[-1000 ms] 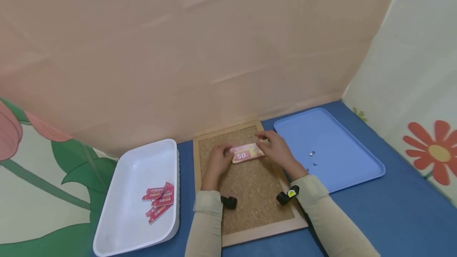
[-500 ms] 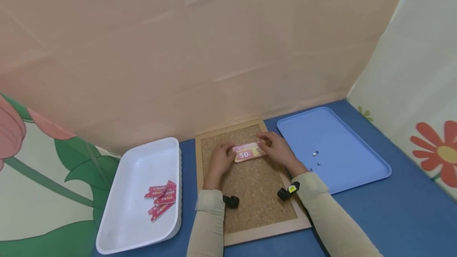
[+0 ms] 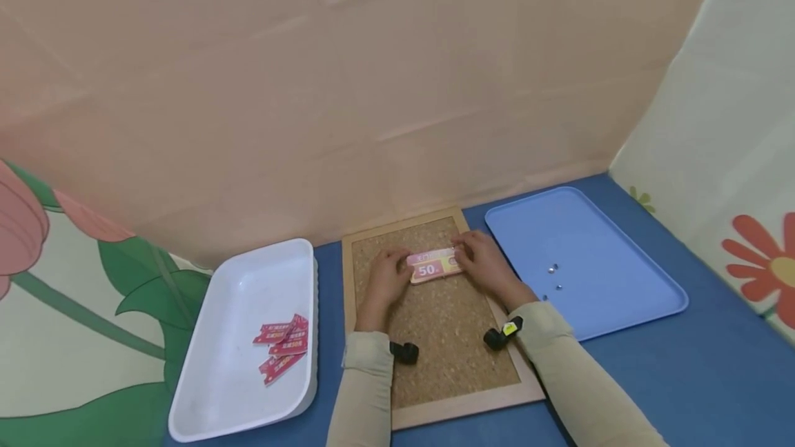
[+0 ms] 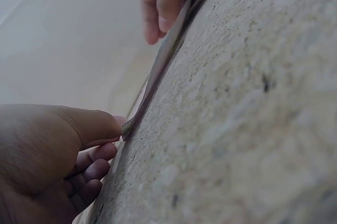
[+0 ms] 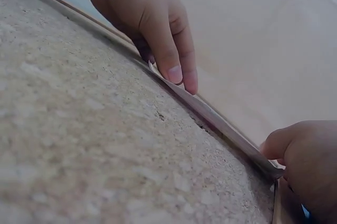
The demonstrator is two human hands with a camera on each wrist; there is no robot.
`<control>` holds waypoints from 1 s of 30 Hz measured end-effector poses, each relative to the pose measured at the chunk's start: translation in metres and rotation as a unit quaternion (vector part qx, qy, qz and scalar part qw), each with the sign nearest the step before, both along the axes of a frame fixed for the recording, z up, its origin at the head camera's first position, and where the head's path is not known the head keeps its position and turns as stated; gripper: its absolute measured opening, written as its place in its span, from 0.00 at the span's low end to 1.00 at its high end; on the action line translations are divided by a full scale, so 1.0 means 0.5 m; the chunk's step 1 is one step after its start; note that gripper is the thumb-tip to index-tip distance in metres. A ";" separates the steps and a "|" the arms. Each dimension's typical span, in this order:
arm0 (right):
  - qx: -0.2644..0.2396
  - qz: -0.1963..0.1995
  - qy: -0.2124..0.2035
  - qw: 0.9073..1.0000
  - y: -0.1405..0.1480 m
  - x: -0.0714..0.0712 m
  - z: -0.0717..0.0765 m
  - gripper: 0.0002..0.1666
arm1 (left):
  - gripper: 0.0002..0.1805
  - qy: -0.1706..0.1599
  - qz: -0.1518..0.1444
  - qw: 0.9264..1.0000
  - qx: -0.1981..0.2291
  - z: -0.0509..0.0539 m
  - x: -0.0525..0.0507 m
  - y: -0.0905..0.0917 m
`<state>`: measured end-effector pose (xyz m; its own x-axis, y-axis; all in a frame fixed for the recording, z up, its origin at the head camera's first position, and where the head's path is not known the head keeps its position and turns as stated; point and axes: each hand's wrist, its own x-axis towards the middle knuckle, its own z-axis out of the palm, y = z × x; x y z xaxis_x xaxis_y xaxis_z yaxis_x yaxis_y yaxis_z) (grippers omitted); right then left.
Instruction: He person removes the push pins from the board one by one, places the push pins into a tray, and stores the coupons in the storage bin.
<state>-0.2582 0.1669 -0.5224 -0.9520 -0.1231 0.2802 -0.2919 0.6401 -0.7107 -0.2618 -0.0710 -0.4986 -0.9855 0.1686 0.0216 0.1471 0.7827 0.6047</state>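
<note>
A pink and yellow paper coupon printed with a large 50 lies across the upper part of a wood-framed cork board. My left hand pinches its left end between thumb and finger. At the other end, my right hand grips the coupon's right edge. From the left wrist view, the coupon is seen edge-on against the cork, its near end lifted in the left hand. The right wrist view shows the right hand holding the coupon's near end, partly hidden by the hand.
To the left stands a white tray with several red coupons in it. A blue tray at the right bears several small shiny metal pieces. A tan backdrop rises behind the blue tabletop.
The head view has shifted slightly, so the scene sits a little further right. Both hands keep hold of the coupon; the right hand's fingers have moved slightly over its right end.
</note>
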 end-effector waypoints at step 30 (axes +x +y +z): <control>0.051 -0.011 -0.022 0.998 -0.008 -0.003 0.020 0.13 | 0.18 -0.002 0.015 1.000 0.002 0.008 0.020 0.010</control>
<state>-0.2597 0.1630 -0.5126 -0.9659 -0.1276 0.2255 -0.2469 0.7163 -0.6526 -0.2518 -0.0659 -0.4943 -0.9903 0.1381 0.0180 0.1204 0.7848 0.6079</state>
